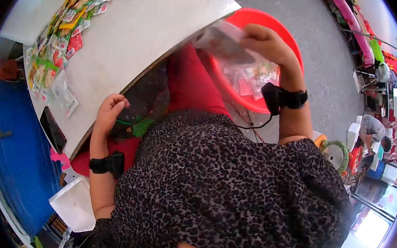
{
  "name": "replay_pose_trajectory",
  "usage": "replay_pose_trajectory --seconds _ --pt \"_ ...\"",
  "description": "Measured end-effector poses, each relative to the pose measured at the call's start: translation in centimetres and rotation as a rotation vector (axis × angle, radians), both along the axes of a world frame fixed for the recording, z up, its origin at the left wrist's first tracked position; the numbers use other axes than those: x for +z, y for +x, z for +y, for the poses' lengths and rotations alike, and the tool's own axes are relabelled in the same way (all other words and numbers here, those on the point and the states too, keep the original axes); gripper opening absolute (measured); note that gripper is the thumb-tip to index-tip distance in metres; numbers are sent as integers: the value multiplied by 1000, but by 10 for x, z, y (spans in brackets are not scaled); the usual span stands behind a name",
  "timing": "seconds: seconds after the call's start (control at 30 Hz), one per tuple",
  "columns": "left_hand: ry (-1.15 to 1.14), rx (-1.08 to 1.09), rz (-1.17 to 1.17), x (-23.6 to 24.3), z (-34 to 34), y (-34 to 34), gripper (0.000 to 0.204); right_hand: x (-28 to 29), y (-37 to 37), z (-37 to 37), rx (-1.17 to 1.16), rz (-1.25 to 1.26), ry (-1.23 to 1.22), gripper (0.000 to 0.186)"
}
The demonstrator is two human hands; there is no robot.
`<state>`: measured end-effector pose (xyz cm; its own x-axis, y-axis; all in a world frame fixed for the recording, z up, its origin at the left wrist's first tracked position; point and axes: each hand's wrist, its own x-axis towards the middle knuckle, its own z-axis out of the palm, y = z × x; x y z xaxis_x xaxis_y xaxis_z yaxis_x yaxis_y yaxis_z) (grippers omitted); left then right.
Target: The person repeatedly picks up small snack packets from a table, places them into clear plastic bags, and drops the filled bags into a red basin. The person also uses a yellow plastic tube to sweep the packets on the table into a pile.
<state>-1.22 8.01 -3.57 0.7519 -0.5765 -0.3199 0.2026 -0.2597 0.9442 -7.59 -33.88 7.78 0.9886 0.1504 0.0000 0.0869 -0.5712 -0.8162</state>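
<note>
My right hand (267,42) is closed on a clear plastic packet (231,43) with a dark part, smeared by motion. It is held over a red tub (293,40) beside the table. Inside the tub lie several clear packets (253,79) with red and white in them. My left hand (111,110) rests at the near edge of the white table (153,38), fingers curled together, and nothing shows in them. At the table's far left is a heap of small colourful packets (65,29), with a clear plastic bag (65,95) at its near end.
A dark phone (52,129) lies at the table's left edge. Below it stands a white box (75,205). A green-rimmed fan (335,156) is on the right, near another person (373,127). A pink roll (347,21) and shelves line the right wall.
</note>
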Motion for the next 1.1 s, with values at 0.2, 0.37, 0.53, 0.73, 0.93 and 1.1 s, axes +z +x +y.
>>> replay_pose_trajectory --seconds 0.2,0.37,0.53,0.73,0.93,1.1 --pt "-13 -91 282 -9 12 -24 21 -105 -18 -77 -303 220 -245 13" --pt "73 25 377 -42 28 -36 24 -217 -21 -125 -396 90 -725 10" --pt "328 157 348 -86 59 -37 27 -269 -8 -146 -492 159 -735 24" --pt "347 206 367 -97 64 -44 31 -242 -53 -95 -353 237 -945 18" --pt "300 214 371 -92 70 -53 28 -279 -93 -94 -452 537 -876 18" --pt "173 302 310 -69 81 -61 25 -258 -46 -79 -412 328 -796 19"
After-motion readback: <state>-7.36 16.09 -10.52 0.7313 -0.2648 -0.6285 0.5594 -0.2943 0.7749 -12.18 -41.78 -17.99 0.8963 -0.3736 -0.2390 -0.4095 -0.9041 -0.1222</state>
